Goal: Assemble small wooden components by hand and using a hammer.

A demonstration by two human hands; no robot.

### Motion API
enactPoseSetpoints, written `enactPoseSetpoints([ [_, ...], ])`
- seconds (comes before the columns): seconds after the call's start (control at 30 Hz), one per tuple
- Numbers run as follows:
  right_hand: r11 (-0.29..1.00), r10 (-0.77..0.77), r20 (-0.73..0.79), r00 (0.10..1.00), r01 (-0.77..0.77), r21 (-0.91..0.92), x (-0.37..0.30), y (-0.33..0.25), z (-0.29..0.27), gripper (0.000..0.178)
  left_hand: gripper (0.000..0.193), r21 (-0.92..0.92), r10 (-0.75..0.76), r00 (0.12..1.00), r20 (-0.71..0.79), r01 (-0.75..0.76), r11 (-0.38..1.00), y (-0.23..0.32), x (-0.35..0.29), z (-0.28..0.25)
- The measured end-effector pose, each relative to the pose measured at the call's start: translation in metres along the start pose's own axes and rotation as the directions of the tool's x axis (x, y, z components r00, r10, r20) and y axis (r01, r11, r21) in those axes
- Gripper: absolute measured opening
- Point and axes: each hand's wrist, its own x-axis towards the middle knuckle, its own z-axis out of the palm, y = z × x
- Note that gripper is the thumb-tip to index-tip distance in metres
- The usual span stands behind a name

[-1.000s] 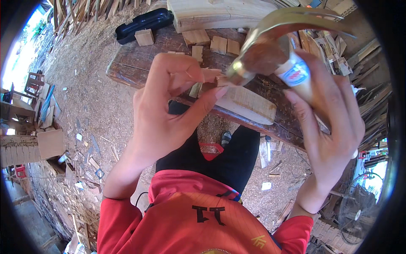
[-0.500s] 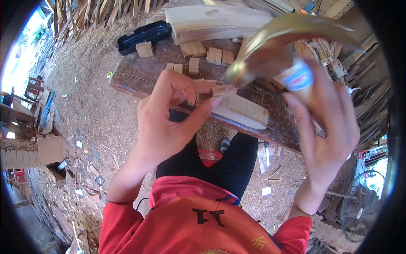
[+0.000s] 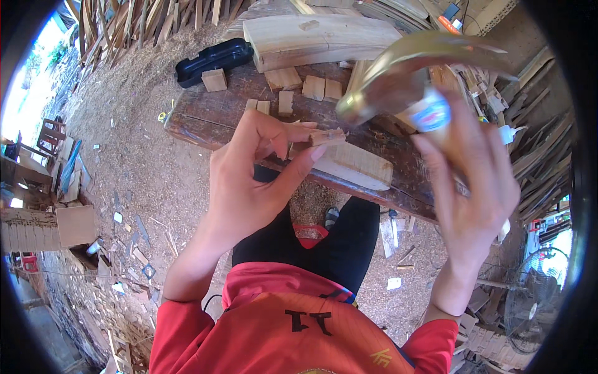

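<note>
My left hand (image 3: 246, 168) pinches a small wood piece (image 3: 327, 136) between thumb and fingers, above the near edge of a dark wooden bench (image 3: 205, 115). Beneath and to the right of that piece lies a longer pale wood block (image 3: 358, 167). My right hand (image 3: 476, 168) is wrapped round the handle of a claw hammer (image 3: 398, 71), held raised over the bench's right side. The hammer's striking face points left, toward the pinched piece but apart from it; its head is blurred by motion. Whether a nail is in the piece is too small to tell.
Several small wood blocks (image 3: 286, 103) sit on the bench beyond my left hand. A large curved wood slab (image 3: 317, 38) lies at the back, with a black plastic case (image 3: 215, 61) to its left. Wood strips lean at the far right. A fan (image 3: 536, 299) stands lower right.
The hammer and my right hand have shifted slightly left and down. My left hand keeps its pinch on the wood piece, nearly in place.
</note>
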Motion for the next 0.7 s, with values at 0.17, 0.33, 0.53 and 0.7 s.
enactPoseSetpoints([
  [0.17, 0.972, 0.166, -0.291, 0.942, -0.107, 0.209, 0.004, -0.003, 0.007, 0.049, 0.034, -0.011, -0.057, 0.998, -0.005, 0.057, 0.998, 0.007, -0.003, -0.006],
  [0.33, 0.985, 0.101, -0.150, 0.983, -0.078, 0.153, 0.000, -0.002, 0.000, 0.052, 0.043, 0.143, 0.027, 0.998, 0.052, -0.034, 0.989, 0.003, 0.002, -0.006],
  [0.53, 0.985, 0.036, -0.042, 0.998, -0.028, 0.168, -0.007, -0.003, 0.015, 0.050, 0.016, 0.327, 0.120, 0.988, 0.093, -0.144, 0.934, 0.006, 0.005, -0.002],
  [0.7, 0.992, -0.012, -0.043, 0.999, 0.017, 0.126, -0.004, -0.003, 0.007, 0.054, 0.017, 0.295, 0.090, 0.993, 0.071, -0.108, 0.949, 0.001, 0.003, -0.002],
])
